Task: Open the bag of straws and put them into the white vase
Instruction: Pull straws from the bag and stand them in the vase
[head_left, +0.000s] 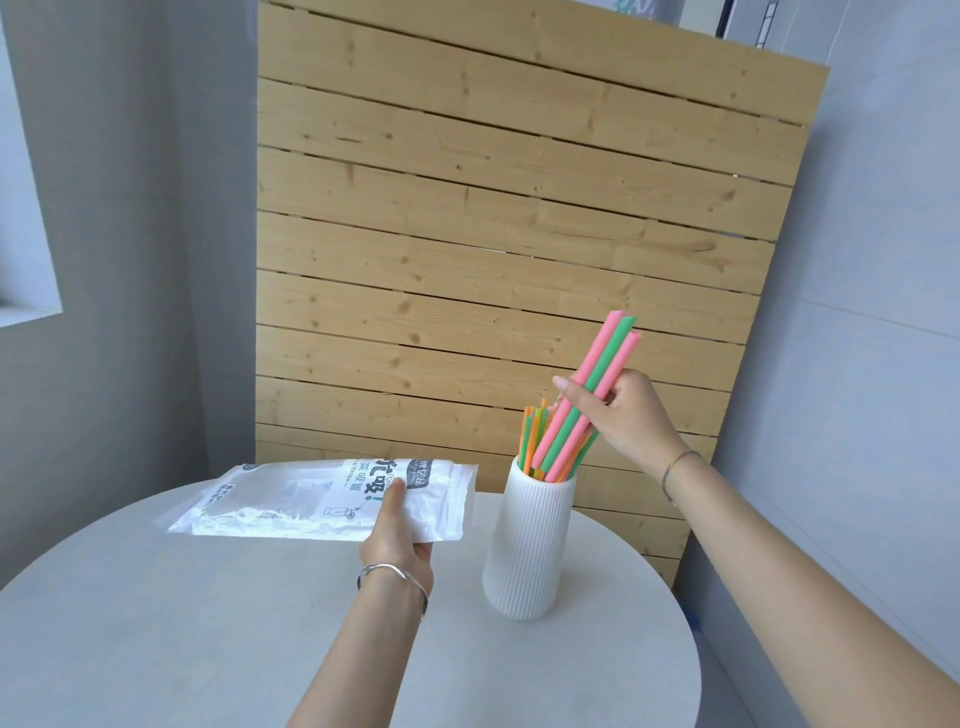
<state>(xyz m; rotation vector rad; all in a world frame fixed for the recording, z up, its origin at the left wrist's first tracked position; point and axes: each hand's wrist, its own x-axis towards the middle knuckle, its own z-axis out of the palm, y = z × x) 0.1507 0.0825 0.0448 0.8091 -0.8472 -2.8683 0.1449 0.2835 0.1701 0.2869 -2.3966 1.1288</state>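
Nearly finished: the right hand (631, 415) is gripping pink and green straws (587, 400), their lower ends entering the white vase (527, 545) among others, while the left hand (397, 535) is pinching the apparently emptied straw bag (291, 501) above the worktop (208, 623).

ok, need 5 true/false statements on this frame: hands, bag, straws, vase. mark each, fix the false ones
1. The right hand grips a bundle of pink and green straws. True.
2. The white vase lies on its side. False: it stands upright on the round table.
3. The left hand holds the plastic bag. True.
4. The vase is empty. False: orange and green straws already stand in it.
5. The held straws point straight down. False: they are tilted, lower ends at the vase mouth.
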